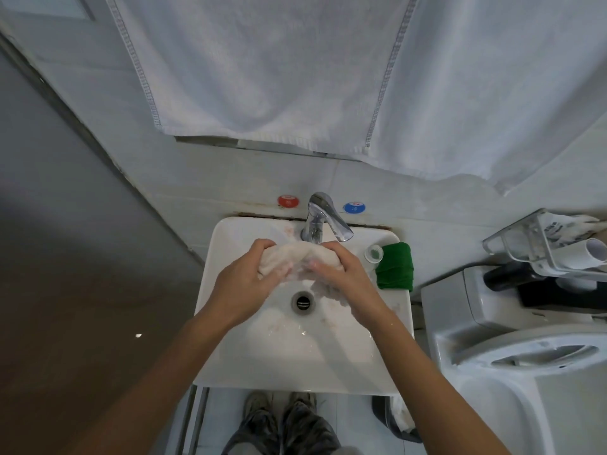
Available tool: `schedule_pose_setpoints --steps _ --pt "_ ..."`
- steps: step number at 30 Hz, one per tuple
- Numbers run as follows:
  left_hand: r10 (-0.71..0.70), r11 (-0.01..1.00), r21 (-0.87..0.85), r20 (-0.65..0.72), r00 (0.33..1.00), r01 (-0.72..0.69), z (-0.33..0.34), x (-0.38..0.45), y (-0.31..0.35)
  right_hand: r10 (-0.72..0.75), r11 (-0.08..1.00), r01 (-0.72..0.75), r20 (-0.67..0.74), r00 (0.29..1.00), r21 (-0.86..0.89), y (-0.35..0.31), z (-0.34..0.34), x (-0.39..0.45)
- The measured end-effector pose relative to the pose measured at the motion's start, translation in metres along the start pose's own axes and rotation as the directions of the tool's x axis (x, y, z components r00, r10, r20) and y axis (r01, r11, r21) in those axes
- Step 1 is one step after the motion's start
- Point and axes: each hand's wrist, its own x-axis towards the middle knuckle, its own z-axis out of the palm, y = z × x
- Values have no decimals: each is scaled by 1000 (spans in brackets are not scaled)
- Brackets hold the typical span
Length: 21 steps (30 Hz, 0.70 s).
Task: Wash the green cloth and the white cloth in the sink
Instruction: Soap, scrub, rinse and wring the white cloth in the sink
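Over the white sink [289, 362], both my hands hold the bunched, wet white cloth [295, 256] just below the chrome tap [323, 218]. My left hand [246, 284] grips its left end with curled fingers. My right hand [341, 277] grips the right end, and a tail of the cloth hangs under that hand near the drain [303, 302]. The green cloth [394, 266] lies folded on the sink's right rim, apart from both hands.
A small clear cup [373, 252] stands beside the green cloth. Red [288, 201] and blue [354, 207] valve knobs sit on the wall behind the tap. White towels [295, 67] hang above. A toilet [512, 349] stands at the right, a bin [399, 418] below.
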Motion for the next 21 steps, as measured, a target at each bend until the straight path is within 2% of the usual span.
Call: schedule_pose_setpoints --steps 3,5,7,9,10,12,15,16,19,21 --pt "23 998 -46 -253 967 -35 19 -2 11 111 965 -73 -138 984 251 -9 17 7" --pt "15 991 -117 -379 925 -64 35 -2 20 187 942 -96 -266 945 323 -14 33 19" --pt "-96 978 -208 -460 883 -2 43 10 24 188 946 -84 -322 928 312 -16 51 23" --pt "-259 939 -328 -470 844 106 41 30 21 116 971 -43 -311 943 233 -14 63 18" --pt "-288 927 -354 -462 839 123 42 35 17 85 983 -32 -297 951 180 -14 64 15" --pt "-261 932 -349 -472 842 93 51 29 17 92 988 -50 -299 950 145 -15 58 17" --pt "-188 945 -326 -492 850 21 64 14 23 275 926 -135 -386 881 352 -16 53 27" --pt "-212 937 -347 -477 853 40 62 18 20 290 917 -138 -387 875 375 -17 56 24" --pt "-302 903 -411 -408 862 122 52 38 6 202 965 -139 -292 935 221 -13 65 7" --pt "-281 917 -384 -432 857 107 56 31 11 163 978 -111 -318 934 178 -15 59 18"
